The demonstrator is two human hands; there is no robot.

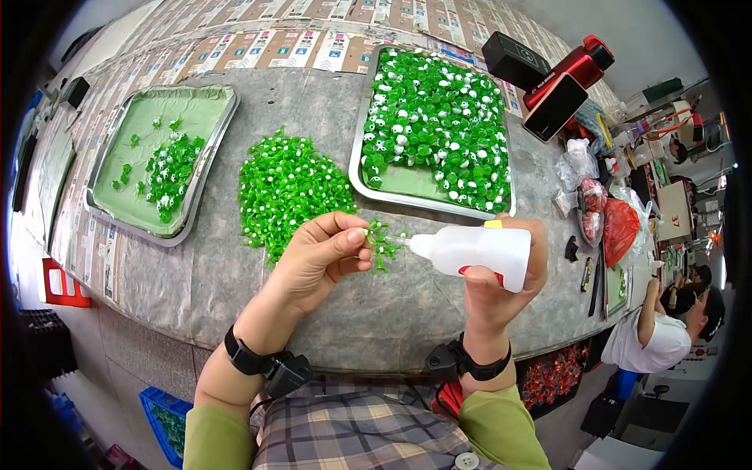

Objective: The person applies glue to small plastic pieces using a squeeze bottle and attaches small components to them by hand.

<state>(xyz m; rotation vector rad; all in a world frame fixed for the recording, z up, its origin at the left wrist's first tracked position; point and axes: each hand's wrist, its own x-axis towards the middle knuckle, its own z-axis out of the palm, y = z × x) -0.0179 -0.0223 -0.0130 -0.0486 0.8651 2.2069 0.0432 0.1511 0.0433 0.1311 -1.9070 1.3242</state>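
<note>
In my right hand (501,270) is a white squeeze bottle (470,252), lying on its side with its thin nozzle pointing left. The nozzle tip reaches the fingertips of my left hand (325,254), which are pinched together around a small green plastic piece (381,244); part of it is hidden by the fingers. Just beyond my left hand lies a heap of small green pieces with white dots (291,192). Behind the bottle, a metal tray (433,207) is piled with round green and white pieces (439,117).
At the left a second tray (117,192) with a green lining holds a smaller cluster of green pieces (174,168). A phone (554,107) leans on a red cylinder (576,70) at the far right. Plastic bags (619,227) lie along the right edge. Another person (658,337) sits farther right.
</note>
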